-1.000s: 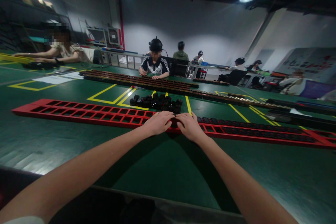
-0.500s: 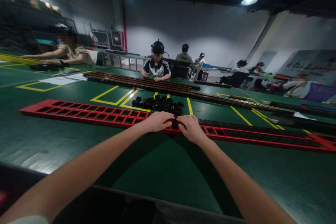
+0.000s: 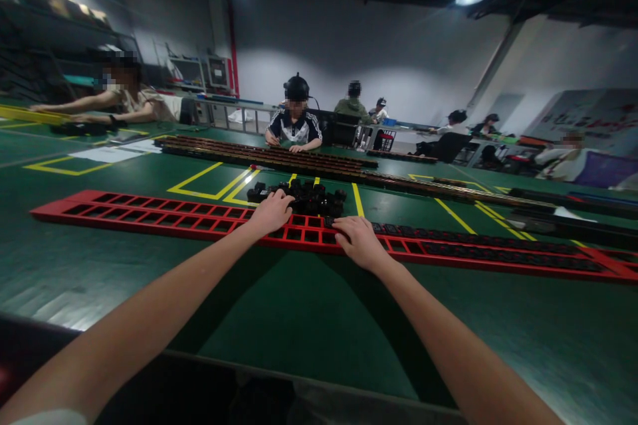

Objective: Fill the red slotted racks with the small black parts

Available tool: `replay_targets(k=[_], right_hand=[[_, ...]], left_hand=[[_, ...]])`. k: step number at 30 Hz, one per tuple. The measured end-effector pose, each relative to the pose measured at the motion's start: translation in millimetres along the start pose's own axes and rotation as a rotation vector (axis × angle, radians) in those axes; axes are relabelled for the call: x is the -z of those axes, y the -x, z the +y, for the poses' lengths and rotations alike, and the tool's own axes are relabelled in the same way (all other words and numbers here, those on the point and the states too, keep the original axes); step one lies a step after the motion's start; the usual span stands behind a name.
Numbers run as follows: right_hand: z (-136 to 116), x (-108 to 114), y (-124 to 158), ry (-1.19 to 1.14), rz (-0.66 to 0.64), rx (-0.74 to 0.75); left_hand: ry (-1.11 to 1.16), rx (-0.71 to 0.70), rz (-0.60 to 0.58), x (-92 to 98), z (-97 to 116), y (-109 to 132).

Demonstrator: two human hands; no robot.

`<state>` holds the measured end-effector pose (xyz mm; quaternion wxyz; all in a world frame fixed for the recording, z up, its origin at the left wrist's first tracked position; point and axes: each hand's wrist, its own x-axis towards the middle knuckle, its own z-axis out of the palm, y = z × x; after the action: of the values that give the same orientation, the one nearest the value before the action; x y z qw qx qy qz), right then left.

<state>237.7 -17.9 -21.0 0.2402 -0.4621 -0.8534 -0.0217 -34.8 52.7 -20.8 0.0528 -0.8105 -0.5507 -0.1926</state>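
A long red frame with two rows of rectangular openings lies across the green table in front of me. Black square blocks fill many of its openings on the right side; the left ones show bare. My left hand reaches over the frame, its fingers bent at the near edge of a pile of loose black blocks. My right hand rests on the frame, fingers stretched out, their tips touching a black block in the far row. The undersides of both hands are hidden.
Behind the pile, long brown slatted strips run across the table. Yellow tape lines mark its surface. White paper sheets lie at the left. A co-worker sits opposite, another at the far left. Dark bars lie at the right.
My left hand has left the frame's middle beside my right hand and moved left and away to the black pile. My right hand stays nearly in place. The view has shifted slightly.
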Motion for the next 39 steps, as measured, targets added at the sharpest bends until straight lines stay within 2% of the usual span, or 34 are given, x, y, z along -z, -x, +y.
replay_targets(k=[11, 15, 17, 20, 23, 31, 39], right_hand=[[1, 2, -1, -0.012, 0.006, 0.014], [3, 2, -1, -0.018, 0.006, 0.023], [3, 2, -1, -0.022, 0.006, 0.027], [4, 2, -1, -0.032, 0.008, 0.027], [4, 1, -1, -0.055, 0.004, 0.022], [5, -1, -2, -0.069, 0.005, 0.020], [6, -1, -3, -0.070, 0.013, 0.029]], left_hand=[[0.153, 0.016, 0.043, -1.5, -3, -4], [0.333, -0.109, 0.199, -1.2, 6, -7], [0.469, -0.192, 0.234, -2.5, 13, -7], [0.563, -0.298, 0.124, -5.8, 21, -6], [0.530, -0.363, 0.035, -7.7, 25, -3], [0.396, -0.490, -0.021, 3.9, 34, 9], [0.384, -0.409, 0.024, 3.4, 36, 8]])
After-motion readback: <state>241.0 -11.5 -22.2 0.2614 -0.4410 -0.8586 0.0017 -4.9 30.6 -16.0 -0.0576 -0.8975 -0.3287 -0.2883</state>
